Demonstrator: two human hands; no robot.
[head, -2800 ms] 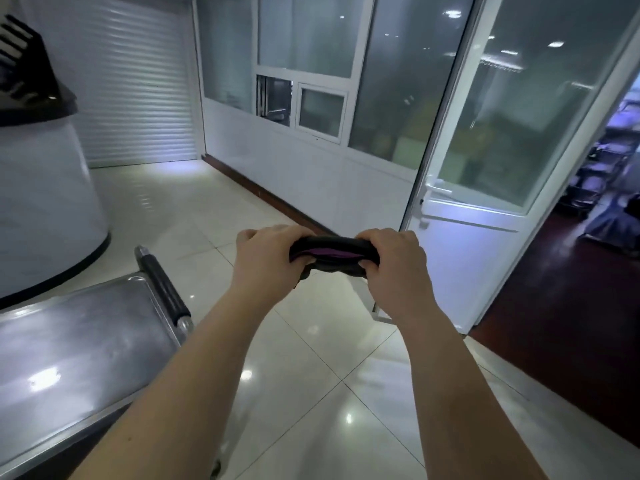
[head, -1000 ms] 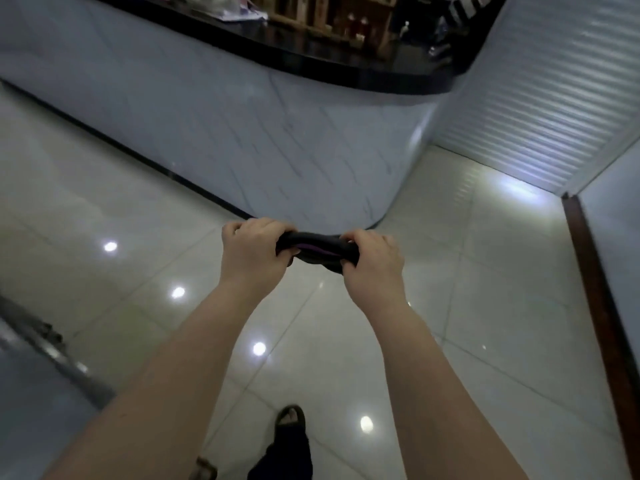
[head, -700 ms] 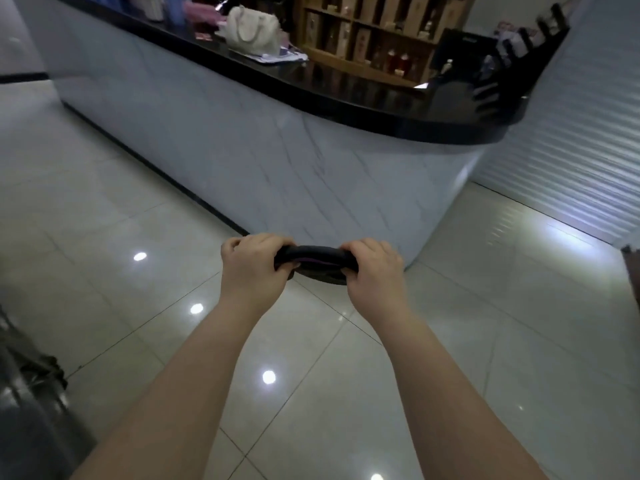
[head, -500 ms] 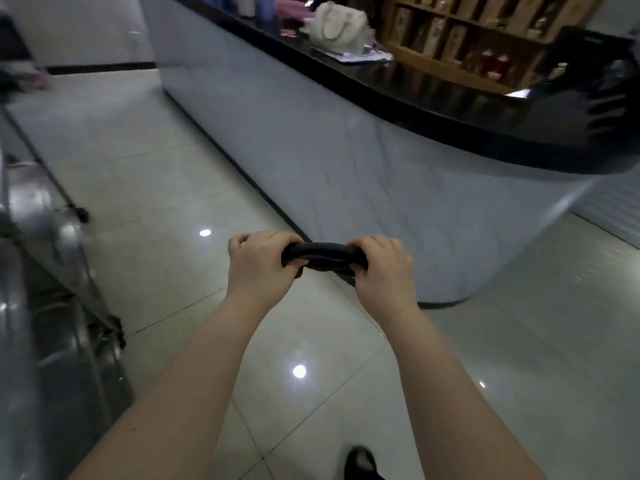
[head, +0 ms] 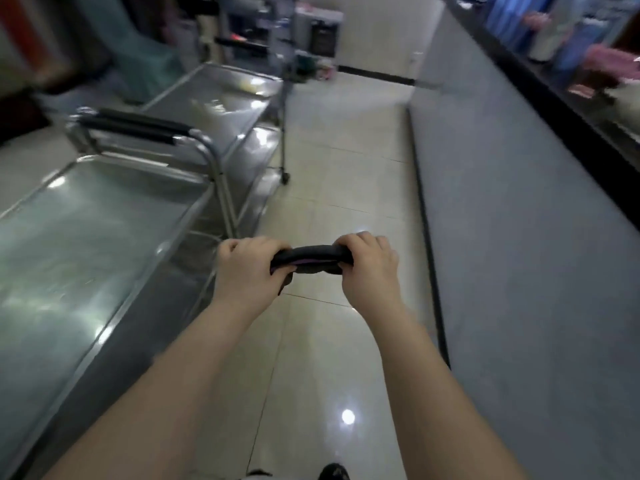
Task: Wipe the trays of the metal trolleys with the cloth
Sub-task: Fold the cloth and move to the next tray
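Note:
A dark cloth (head: 311, 260) with a purple edge is bunched into a short roll, held out in front of me above the floor. My left hand (head: 246, 268) grips its left end and my right hand (head: 370, 265) grips its right end, fingers curled round it. To my left stands a metal trolley, its shiny top tray (head: 69, 244) close by and its black-padded handle (head: 131, 128) at the far end. A second metal trolley (head: 221, 98) stands behind it.
A long white counter wall (head: 512, 188) with a black top runs along the right. A tiled floor aisle (head: 339, 188) lies between counter and trolleys. Shelving and blurred clutter (head: 263, 32) fill the far end. The tip of a shoe (head: 334, 472) shows at the bottom edge.
The view has swung left, from a glass door past the curved counter to the aisle with the trolleys. Both hands keep the same grip on the cloth.

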